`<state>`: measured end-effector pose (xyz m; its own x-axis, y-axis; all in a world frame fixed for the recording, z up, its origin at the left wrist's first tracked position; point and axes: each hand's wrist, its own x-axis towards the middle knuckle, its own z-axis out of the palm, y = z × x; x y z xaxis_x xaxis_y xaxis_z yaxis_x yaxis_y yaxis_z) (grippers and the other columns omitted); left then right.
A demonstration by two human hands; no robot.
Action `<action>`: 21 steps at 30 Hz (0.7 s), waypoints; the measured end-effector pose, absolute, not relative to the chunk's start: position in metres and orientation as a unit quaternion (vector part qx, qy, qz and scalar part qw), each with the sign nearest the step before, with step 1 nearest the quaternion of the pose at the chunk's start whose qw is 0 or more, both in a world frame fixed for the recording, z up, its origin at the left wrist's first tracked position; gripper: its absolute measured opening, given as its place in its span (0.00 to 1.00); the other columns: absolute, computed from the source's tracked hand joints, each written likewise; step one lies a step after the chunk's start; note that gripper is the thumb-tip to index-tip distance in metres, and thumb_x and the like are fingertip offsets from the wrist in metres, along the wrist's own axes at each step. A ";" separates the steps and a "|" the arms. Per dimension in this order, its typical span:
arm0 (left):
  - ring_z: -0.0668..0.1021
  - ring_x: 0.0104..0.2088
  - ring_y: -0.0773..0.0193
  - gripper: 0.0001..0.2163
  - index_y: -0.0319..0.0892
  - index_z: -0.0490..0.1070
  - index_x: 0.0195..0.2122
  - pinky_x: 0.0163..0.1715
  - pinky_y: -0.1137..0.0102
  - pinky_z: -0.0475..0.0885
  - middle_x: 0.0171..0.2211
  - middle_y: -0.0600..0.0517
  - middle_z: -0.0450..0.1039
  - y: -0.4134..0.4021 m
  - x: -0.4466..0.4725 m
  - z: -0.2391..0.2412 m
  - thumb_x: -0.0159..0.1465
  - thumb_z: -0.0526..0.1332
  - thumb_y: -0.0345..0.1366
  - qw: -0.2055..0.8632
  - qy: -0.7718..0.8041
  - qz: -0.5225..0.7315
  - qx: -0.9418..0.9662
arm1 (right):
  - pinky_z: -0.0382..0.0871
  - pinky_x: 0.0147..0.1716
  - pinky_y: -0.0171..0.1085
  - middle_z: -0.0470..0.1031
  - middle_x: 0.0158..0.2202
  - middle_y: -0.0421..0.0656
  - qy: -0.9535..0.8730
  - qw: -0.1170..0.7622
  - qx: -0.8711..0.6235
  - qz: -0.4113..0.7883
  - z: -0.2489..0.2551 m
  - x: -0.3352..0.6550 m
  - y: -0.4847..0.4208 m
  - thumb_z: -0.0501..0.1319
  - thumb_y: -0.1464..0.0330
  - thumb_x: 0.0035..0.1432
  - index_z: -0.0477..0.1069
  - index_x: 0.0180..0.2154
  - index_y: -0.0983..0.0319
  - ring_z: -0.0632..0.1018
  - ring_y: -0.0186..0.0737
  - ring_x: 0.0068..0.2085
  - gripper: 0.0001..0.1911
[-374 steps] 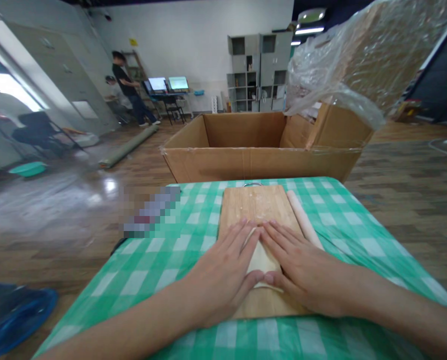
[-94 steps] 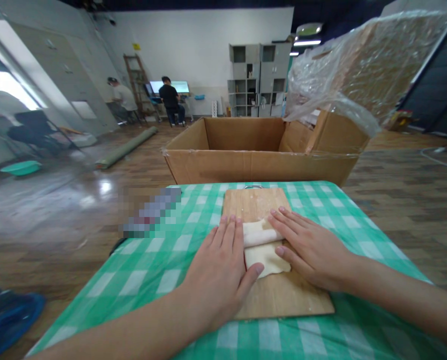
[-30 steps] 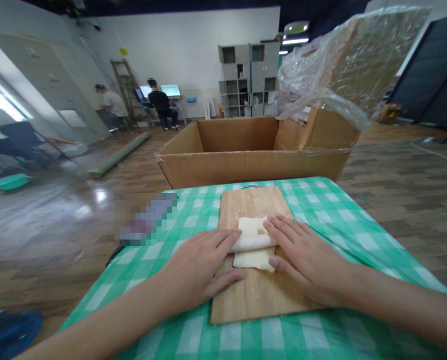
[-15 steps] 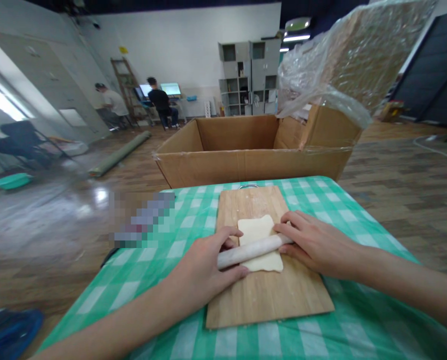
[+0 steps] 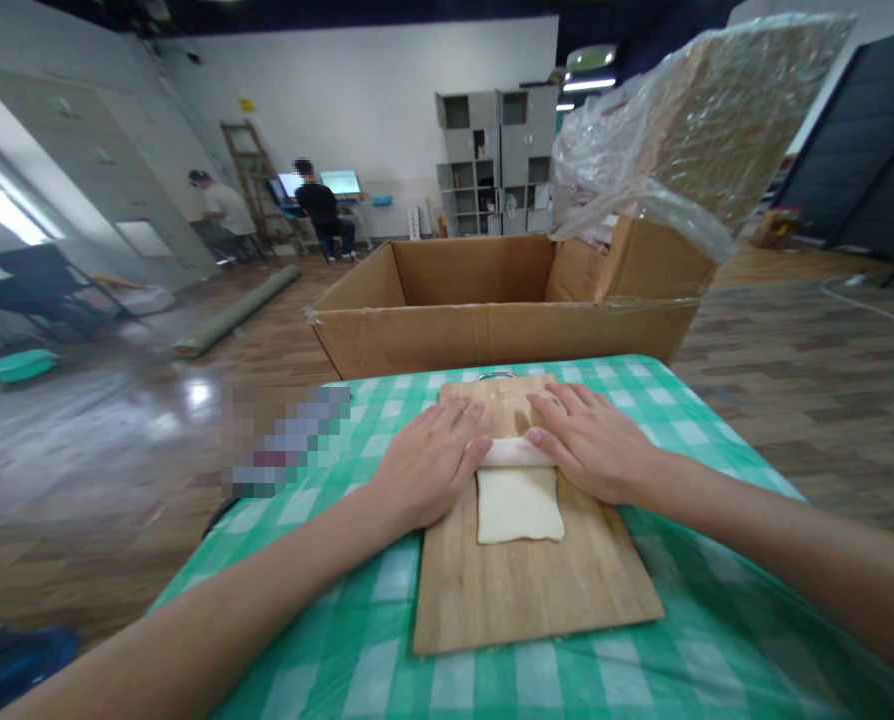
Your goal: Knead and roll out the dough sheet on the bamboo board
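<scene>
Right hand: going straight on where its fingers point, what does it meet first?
The right hand, flat on the pale rolling pin, points across bare wooden cutting board; first obstacle is probably the open brown cardboard box, depth unclear.

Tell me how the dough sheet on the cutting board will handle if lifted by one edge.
The dough sheet looks thin and flat, so it would probably droop and stretch rather than stay stiff. It lies flush on the cutting board, so it may cling. The rolling pin across its far edge would likely hold it down.
</scene>
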<state>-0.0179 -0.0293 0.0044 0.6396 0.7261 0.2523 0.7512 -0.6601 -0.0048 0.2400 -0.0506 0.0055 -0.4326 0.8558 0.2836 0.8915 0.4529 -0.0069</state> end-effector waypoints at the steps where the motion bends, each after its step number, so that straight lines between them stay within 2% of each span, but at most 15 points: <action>1: 0.66 0.68 0.48 0.25 0.34 0.65 0.65 0.68 0.51 0.60 0.66 0.38 0.67 -0.021 -0.014 0.003 0.78 0.40 0.44 0.058 -0.421 -0.112 -0.898 | 0.65 0.61 0.61 0.66 0.66 0.60 -0.838 0.118 -0.526 -0.082 0.005 0.241 -0.039 0.42 0.51 0.75 0.68 0.63 0.66 0.67 0.63 0.66 0.32; 5: 0.73 0.63 0.50 0.27 0.38 0.71 0.58 0.62 0.54 0.68 0.63 0.40 0.71 -0.008 -0.006 0.002 0.78 0.38 0.46 0.030 -0.465 -0.093 -0.880 | 0.56 0.68 0.61 0.70 0.64 0.58 -0.852 0.093 -0.504 -0.105 0.005 0.242 -0.010 0.41 0.54 0.76 0.71 0.60 0.66 0.65 0.60 0.69 0.31; 7: 0.74 0.63 0.49 0.26 0.39 0.71 0.58 0.61 0.54 0.70 0.63 0.40 0.71 -0.020 -0.007 0.003 0.78 0.38 0.47 0.022 -0.470 -0.095 -0.877 | 0.52 0.70 0.59 0.71 0.64 0.57 -0.865 0.090 -0.480 -0.114 0.003 0.241 -0.014 0.41 0.57 0.76 0.71 0.60 0.68 0.64 0.58 0.70 0.30; 11: 0.64 0.70 0.45 0.31 0.31 0.60 0.69 0.69 0.50 0.60 0.69 0.35 0.62 -0.072 -0.018 0.002 0.77 0.44 0.51 0.052 -0.438 -0.104 -0.892 | 0.58 0.69 0.55 0.65 0.68 0.61 -0.849 0.114 -0.507 -0.097 -0.007 0.238 -0.063 0.41 0.56 0.76 0.64 0.66 0.75 0.60 0.59 0.72 0.34; 13: 0.57 0.73 0.43 0.35 0.28 0.54 0.72 0.71 0.49 0.55 0.72 0.33 0.54 -0.101 -0.024 0.002 0.75 0.47 0.54 0.075 -0.404 -0.112 -0.905 | 0.59 0.69 0.56 0.60 0.71 0.61 -0.845 0.120 -0.512 -0.092 -0.011 0.238 -0.095 0.43 0.55 0.76 0.59 0.69 0.75 0.59 0.59 0.73 0.35; 15: 0.54 0.74 0.43 0.38 0.29 0.51 0.73 0.71 0.49 0.54 0.73 0.33 0.51 -0.122 -0.028 0.003 0.74 0.49 0.56 0.084 -0.382 -0.113 -0.913 | 0.57 0.70 0.57 0.56 0.73 0.60 -0.848 0.130 -0.506 -0.091 -0.014 0.240 -0.121 0.46 0.53 0.75 0.56 0.71 0.74 0.57 0.58 0.73 0.36; 18: 0.56 0.73 0.43 0.37 0.29 0.52 0.72 0.70 0.49 0.57 0.73 0.33 0.53 -0.126 -0.027 0.006 0.74 0.48 0.57 0.071 -0.388 -0.103 -0.913 | 0.56 0.70 0.57 0.55 0.73 0.59 -0.854 0.135 -0.496 -0.075 -0.013 0.243 -0.130 0.48 0.53 0.74 0.56 0.71 0.71 0.57 0.56 0.74 0.37; 21: 0.64 0.71 0.44 0.34 0.30 0.58 0.70 0.68 0.50 0.62 0.71 0.33 0.59 -0.092 -0.017 0.008 0.76 0.42 0.54 0.033 -0.440 -0.083 -0.893 | 0.59 0.69 0.56 0.61 0.70 0.60 -0.850 0.132 -0.507 -0.052 -0.007 0.242 -0.100 0.44 0.54 0.75 0.62 0.68 0.71 0.62 0.56 0.71 0.34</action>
